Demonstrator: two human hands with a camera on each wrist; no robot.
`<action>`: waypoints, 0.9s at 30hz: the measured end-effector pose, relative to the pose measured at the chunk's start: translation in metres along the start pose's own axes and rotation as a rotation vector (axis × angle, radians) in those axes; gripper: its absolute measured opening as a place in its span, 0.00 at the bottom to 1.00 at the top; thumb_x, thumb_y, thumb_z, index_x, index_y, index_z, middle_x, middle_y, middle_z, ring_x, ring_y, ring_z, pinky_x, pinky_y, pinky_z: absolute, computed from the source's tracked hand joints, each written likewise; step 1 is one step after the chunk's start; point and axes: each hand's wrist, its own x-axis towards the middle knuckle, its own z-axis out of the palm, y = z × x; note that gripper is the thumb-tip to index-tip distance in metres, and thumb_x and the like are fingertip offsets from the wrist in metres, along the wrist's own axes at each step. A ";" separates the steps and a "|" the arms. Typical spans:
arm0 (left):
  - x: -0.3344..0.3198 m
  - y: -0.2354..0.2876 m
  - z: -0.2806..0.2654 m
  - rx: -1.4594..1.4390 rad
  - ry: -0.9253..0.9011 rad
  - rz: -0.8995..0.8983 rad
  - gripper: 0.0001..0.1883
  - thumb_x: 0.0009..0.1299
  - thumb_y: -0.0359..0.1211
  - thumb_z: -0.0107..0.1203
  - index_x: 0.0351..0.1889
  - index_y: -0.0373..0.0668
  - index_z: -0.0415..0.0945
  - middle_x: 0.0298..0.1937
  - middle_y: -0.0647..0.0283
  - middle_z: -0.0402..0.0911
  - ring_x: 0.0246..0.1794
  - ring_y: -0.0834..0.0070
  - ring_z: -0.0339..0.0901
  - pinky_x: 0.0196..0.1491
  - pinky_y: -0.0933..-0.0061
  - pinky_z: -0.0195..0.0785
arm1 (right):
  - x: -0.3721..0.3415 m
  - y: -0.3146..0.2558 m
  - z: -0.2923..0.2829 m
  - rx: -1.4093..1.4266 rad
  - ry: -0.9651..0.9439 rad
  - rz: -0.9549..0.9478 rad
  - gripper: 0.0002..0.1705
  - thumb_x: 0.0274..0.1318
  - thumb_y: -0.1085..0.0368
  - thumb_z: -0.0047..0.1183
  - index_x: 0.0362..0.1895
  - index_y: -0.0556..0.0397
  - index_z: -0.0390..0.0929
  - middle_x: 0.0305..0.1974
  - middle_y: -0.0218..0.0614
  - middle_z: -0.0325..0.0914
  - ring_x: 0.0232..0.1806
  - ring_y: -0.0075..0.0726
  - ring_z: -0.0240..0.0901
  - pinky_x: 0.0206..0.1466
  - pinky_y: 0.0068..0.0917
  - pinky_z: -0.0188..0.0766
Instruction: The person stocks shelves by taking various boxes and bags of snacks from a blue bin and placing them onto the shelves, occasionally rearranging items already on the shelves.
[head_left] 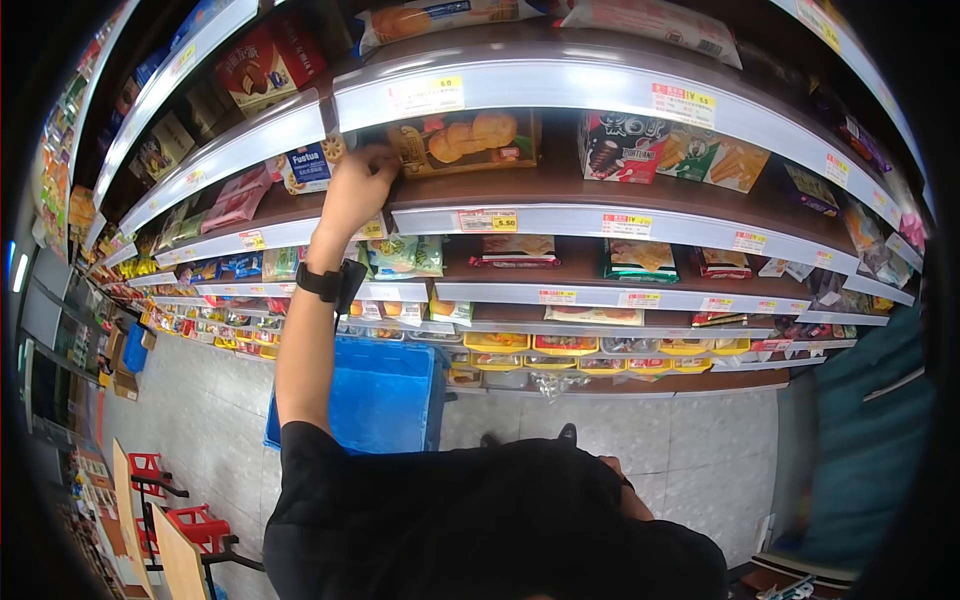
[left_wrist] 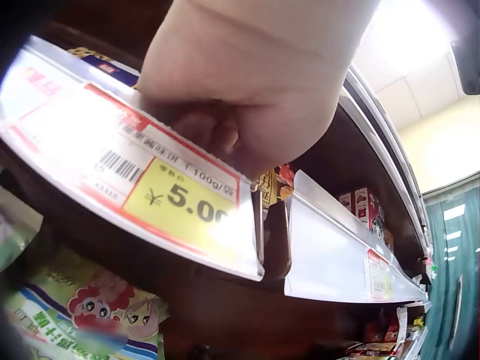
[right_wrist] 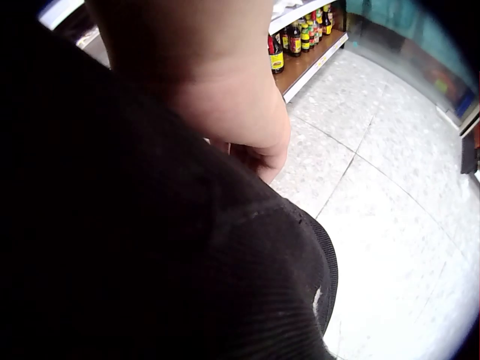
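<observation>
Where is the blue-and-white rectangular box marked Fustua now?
In the head view, the Fustua box stands left of centre on a brown shelf, immediately left of the person's bare left hand.

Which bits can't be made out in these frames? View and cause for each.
- Left hand fingertips: head view, turned away behind the hand; left wrist view, hidden by the palm and price label.
- Right hand fingers: right wrist view, partly covered by black fabric.
- Blue crate, near end: head view, behind the black shirt.
- Lower-shelf tags: head view, print too small.
</observation>
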 end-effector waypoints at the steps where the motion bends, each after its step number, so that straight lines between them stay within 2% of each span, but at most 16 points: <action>1: 0.000 -0.001 0.001 -0.001 0.003 -0.002 0.13 0.65 0.32 0.52 0.41 0.32 0.78 0.32 0.52 0.82 0.34 0.69 0.79 0.39 0.73 0.69 | -0.005 -0.002 -0.001 0.082 0.020 0.060 0.17 0.53 0.56 0.46 0.28 0.55 0.81 0.35 0.54 0.79 0.39 0.53 0.78 0.40 0.43 0.73; 3: 0.000 -0.004 0.004 -0.012 0.006 -0.001 0.12 0.64 0.33 0.51 0.38 0.34 0.79 0.31 0.48 0.81 0.32 0.58 0.80 0.37 0.66 0.70 | -0.008 -0.023 -0.008 -0.029 -0.002 0.056 0.18 0.53 0.56 0.45 0.28 0.57 0.80 0.34 0.55 0.79 0.41 0.53 0.78 0.41 0.43 0.72; 4: 0.000 -0.005 0.004 -0.014 0.007 0.001 0.12 0.64 0.33 0.51 0.38 0.34 0.79 0.31 0.48 0.81 0.32 0.58 0.80 0.37 0.66 0.70 | -0.008 -0.030 -0.011 -0.137 -0.023 0.053 0.18 0.53 0.56 0.45 0.28 0.58 0.80 0.34 0.55 0.79 0.42 0.53 0.77 0.42 0.43 0.72; 7: 0.000 -0.006 0.007 -0.027 0.022 0.030 0.11 0.64 0.32 0.50 0.37 0.34 0.79 0.31 0.47 0.80 0.32 0.56 0.79 0.37 0.65 0.70 | -0.003 0.000 0.001 -0.084 -0.030 0.150 0.18 0.52 0.55 0.47 0.28 0.58 0.80 0.33 0.55 0.79 0.40 0.54 0.78 0.41 0.42 0.73; 11: -0.001 -0.003 0.005 -0.003 0.044 0.030 0.10 0.63 0.32 0.49 0.34 0.35 0.78 0.30 0.48 0.80 0.32 0.54 0.79 0.37 0.64 0.70 | -0.010 -0.037 -0.009 0.091 0.035 0.314 0.18 0.51 0.54 0.48 0.28 0.57 0.80 0.33 0.56 0.79 0.40 0.55 0.78 0.41 0.43 0.73; 13: -0.002 -0.002 0.004 0.004 0.047 0.031 0.10 0.63 0.32 0.49 0.33 0.35 0.78 0.30 0.48 0.80 0.32 0.54 0.79 0.37 0.63 0.70 | -0.010 -0.025 -0.005 -0.119 0.003 0.044 0.18 0.51 0.56 0.47 0.30 0.59 0.81 0.34 0.59 0.79 0.42 0.56 0.77 0.43 0.43 0.72; 14: -0.003 -0.003 0.004 0.016 0.055 0.023 0.10 0.63 0.33 0.50 0.34 0.36 0.78 0.30 0.48 0.80 0.33 0.54 0.79 0.38 0.63 0.70 | -0.011 -0.040 -0.009 -0.118 0.008 0.045 0.18 0.51 0.56 0.47 0.30 0.59 0.81 0.34 0.59 0.79 0.42 0.56 0.77 0.43 0.43 0.72; 16: -0.006 0.000 0.003 0.025 0.062 0.019 0.10 0.62 0.33 0.51 0.35 0.36 0.78 0.31 0.49 0.80 0.33 0.54 0.79 0.38 0.63 0.70 | -0.015 -0.084 -0.024 -0.430 -0.143 0.143 0.20 0.52 0.58 0.44 0.34 0.64 0.79 0.36 0.61 0.78 0.46 0.58 0.75 0.46 0.43 0.70; 17: -0.010 0.005 0.002 0.079 0.159 0.050 0.10 0.61 0.33 0.52 0.36 0.37 0.78 0.31 0.50 0.80 0.34 0.54 0.78 0.38 0.62 0.69 | -0.015 -0.083 -0.022 -0.428 -0.138 0.145 0.20 0.52 0.58 0.44 0.34 0.64 0.79 0.36 0.61 0.78 0.46 0.58 0.75 0.46 0.43 0.70; 18: -0.013 0.011 0.001 0.132 0.258 0.082 0.11 0.61 0.33 0.53 0.37 0.38 0.77 0.32 0.52 0.80 0.34 0.54 0.78 0.38 0.62 0.69 | -0.015 -0.076 -0.017 -0.235 -0.081 0.298 0.20 0.52 0.58 0.44 0.35 0.64 0.79 0.37 0.61 0.78 0.47 0.59 0.74 0.46 0.43 0.70; 19: -0.017 0.017 -0.003 0.159 0.322 0.105 0.11 0.60 0.32 0.56 0.38 0.37 0.77 0.32 0.55 0.78 0.33 0.56 0.76 0.37 0.63 0.68 | -0.015 -0.069 -0.012 -0.037 -0.024 0.447 0.20 0.52 0.58 0.43 0.35 0.64 0.79 0.38 0.61 0.78 0.47 0.60 0.74 0.47 0.43 0.69; 20: -0.021 0.020 -0.006 0.157 0.321 0.110 0.11 0.60 0.32 0.56 0.38 0.37 0.77 0.32 0.55 0.78 0.33 0.56 0.76 0.37 0.63 0.68 | -0.016 -0.060 -0.007 -0.034 -0.020 0.447 0.20 0.52 0.58 0.43 0.35 0.64 0.79 0.38 0.61 0.78 0.47 0.60 0.74 0.47 0.43 0.69; 22: -0.030 0.025 -0.015 -0.001 0.340 0.078 0.09 0.60 0.30 0.57 0.36 0.36 0.75 0.31 0.58 0.77 0.28 0.62 0.74 0.35 0.67 0.66 | -0.014 -0.044 0.000 -0.140 -0.037 0.340 0.20 0.52 0.59 0.44 0.33 0.64 0.79 0.39 0.61 0.78 0.47 0.60 0.73 0.48 0.43 0.69; 23: -0.036 0.031 -0.022 -0.048 0.332 0.087 0.06 0.61 0.28 0.57 0.34 0.36 0.75 0.29 0.62 0.75 0.23 0.75 0.68 0.29 0.75 0.62 | -0.014 -0.038 0.004 -0.139 -0.034 0.340 0.20 0.52 0.59 0.44 0.33 0.64 0.79 0.39 0.61 0.78 0.47 0.60 0.73 0.48 0.43 0.69; 25: -0.049 0.044 -0.033 -0.143 0.287 0.073 0.05 0.62 0.27 0.57 0.34 0.36 0.75 0.28 0.64 0.75 0.22 0.80 0.65 0.28 0.78 0.60 | -0.012 -0.028 0.011 -0.243 -0.013 0.273 0.19 0.52 0.60 0.44 0.29 0.65 0.79 0.38 0.61 0.78 0.46 0.61 0.74 0.46 0.43 0.69; 27: -0.060 0.041 -0.035 -0.292 0.228 0.093 0.03 0.64 0.25 0.56 0.34 0.36 0.76 0.26 0.68 0.73 0.20 0.88 0.60 0.25 0.84 0.55 | -0.014 -0.009 0.016 -0.110 0.005 0.230 0.20 0.51 0.59 0.44 0.28 0.65 0.79 0.37 0.61 0.78 0.45 0.62 0.74 0.45 0.44 0.70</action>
